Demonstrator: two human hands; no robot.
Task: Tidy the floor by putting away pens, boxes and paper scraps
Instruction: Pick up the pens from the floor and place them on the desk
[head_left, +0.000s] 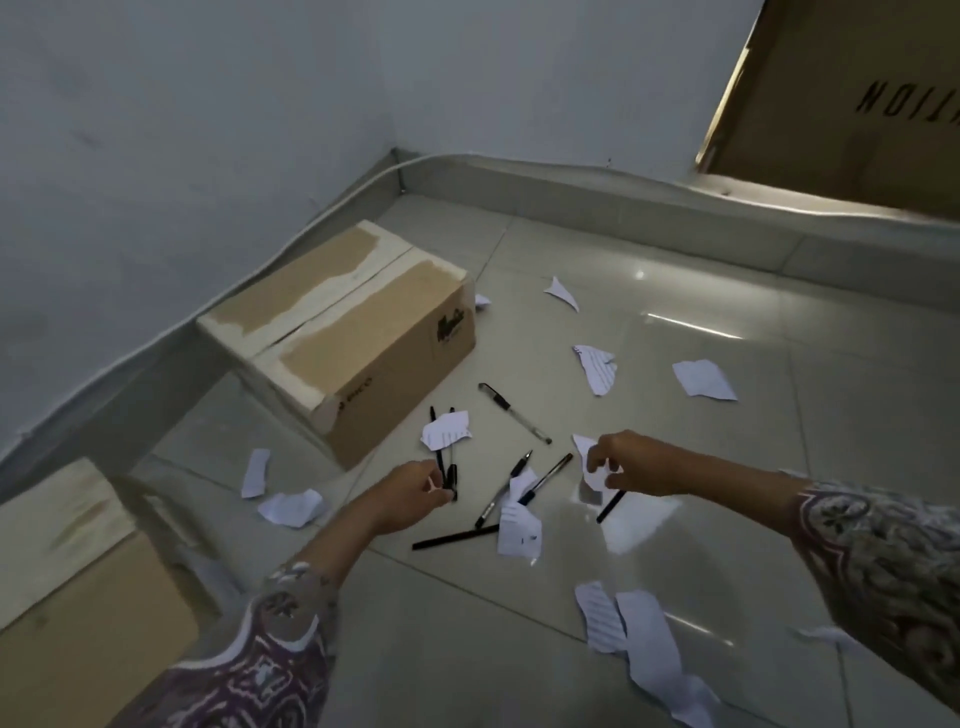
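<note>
Several black pens and torn white paper scraps lie on the tiled floor. My left hand (410, 493) grips two black pens (445, 462) that pass under a lined scrap (445, 431). My right hand (631, 462) pinches a white scrap (592, 470), and a black pen (611, 506) sticks out below it. Loose between my hands are a clear pen with a black cap (515, 414), two crossed pens (543, 480) and a black pen (454, 538) beside a scrap (519, 527). A closed cardboard box (353, 332) sits behind the pens.
A second cardboard box (78, 597) is at the lower left by the wall. A large carton (841, 104) leans at the top right. More scraps lie at the left (291, 506), far right (704, 379) and near my right sleeve (649, 654). A cable (322, 213) runs along the skirting.
</note>
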